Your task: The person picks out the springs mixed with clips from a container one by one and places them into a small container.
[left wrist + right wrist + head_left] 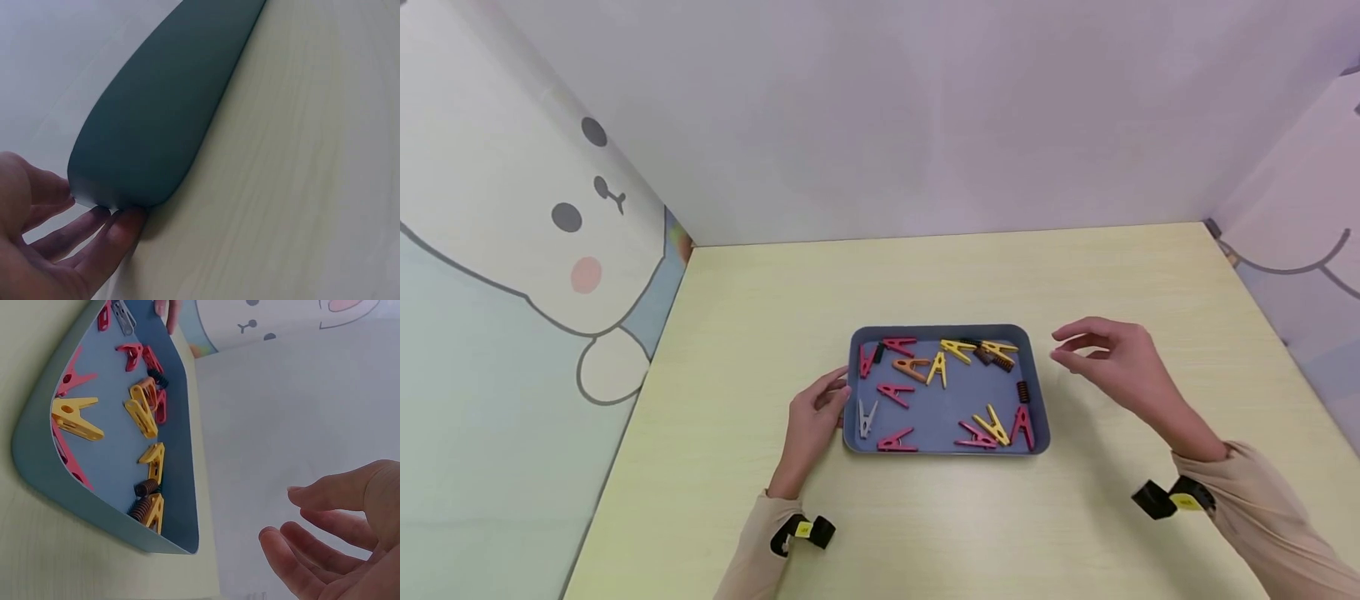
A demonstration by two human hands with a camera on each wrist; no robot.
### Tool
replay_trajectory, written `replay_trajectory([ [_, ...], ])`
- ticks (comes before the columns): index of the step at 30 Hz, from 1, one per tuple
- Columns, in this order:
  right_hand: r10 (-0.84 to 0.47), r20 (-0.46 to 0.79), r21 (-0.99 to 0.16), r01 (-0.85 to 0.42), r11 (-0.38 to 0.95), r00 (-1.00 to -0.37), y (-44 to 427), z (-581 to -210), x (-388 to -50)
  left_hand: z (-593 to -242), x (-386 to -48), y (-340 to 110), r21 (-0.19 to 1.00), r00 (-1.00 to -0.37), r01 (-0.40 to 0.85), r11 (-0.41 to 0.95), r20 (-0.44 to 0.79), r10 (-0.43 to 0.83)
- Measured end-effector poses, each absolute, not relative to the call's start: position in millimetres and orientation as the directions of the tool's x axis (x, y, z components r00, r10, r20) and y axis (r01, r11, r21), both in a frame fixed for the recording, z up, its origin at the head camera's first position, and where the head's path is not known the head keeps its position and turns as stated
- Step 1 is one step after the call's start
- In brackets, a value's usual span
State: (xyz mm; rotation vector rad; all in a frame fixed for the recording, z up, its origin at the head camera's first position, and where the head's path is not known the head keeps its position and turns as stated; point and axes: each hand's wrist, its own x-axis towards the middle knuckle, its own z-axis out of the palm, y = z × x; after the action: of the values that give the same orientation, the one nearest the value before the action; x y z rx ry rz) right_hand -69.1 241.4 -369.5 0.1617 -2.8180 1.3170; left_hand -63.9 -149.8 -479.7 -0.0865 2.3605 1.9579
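On the table stands a shallow blue-grey tray [936, 417] with clothespins lying in it: several red ones [895, 393], several yellow ones [992, 425], an orange one [912, 367] and a grey one [867, 418]. Small dark ribbed pieces, brown [141, 506] and black, lie among them. My left hand [811, 421] holds the tray by its left end; in the left wrist view its fingers [122, 234] meet the outer wall. Off the tray's right side, my right hand [1116, 362] hovers with loosely bent fingers, thumb and fingertips apart, holding nothing.
The pale wood-look table [760, 292] runs back to a plain whitish wall [925, 125]. Side walls carry a cartoon animal print [587, 225]. A black strap-on camera sits on each wrist, over beige sleeves [1262, 500].
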Motion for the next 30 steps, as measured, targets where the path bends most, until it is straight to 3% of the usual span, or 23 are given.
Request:
replay_trajectory([
  [30, -0.160, 0.037, -0.787, -0.128, 0.604, -0.986, 220.1, -388.3, -89.8, -479.3, -63.0, -148.5, 0.975, -0.996, -0.082, 0.207, -0.084, 0.000],
])
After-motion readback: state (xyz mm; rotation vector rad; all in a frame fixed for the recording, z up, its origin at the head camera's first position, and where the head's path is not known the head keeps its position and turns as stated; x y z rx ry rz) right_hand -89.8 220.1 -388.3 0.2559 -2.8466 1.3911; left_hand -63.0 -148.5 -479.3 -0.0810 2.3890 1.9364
